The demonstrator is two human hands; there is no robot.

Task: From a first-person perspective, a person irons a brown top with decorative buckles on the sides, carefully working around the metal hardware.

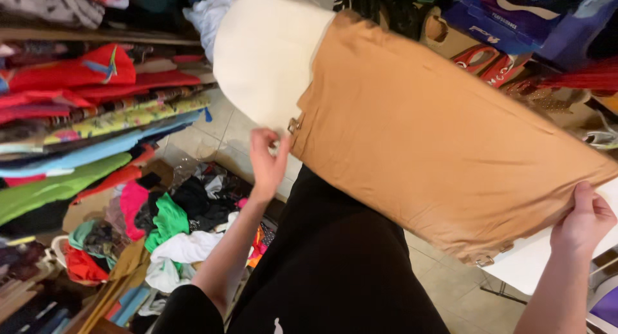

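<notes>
Black top: closest to the camera, the person's black garment with dark sleeves (335,269) fills the bottom middle of the view.

Right hand: the right hand (582,221) sits at the lower right, fingers pinched shut on the near corner of the tan and cream fabric garment (412,128), thumb on top of the cloth.

Left hand: the left hand (267,160) is up around the middle, fingers curled and closed on the garment's edge, right by a small metal buckle (294,125) where tan meets cream.

Garment: so it's stretched out in the air between both hands, running diagonally from upper left to lower right. The tan part is the big flat panel, the cream part (267,51) is the far end. There's another small metal clip (484,261) on the near hem, just beside the right hand.

Clothes heap: below the left arm, a messy pile of loose clothes (167,231) in green, pink, white and black lies in a low box on the floor.

Floor: pale tiled floor (219,131) shows under the garment.

Shelves: on the left, folded clothes stacked on shelves (84,109), red, floral, blue and green layers.

Far right: a blue shoe box (496,18) and red sandals (489,64) up top, well apart from the hands.
</notes>
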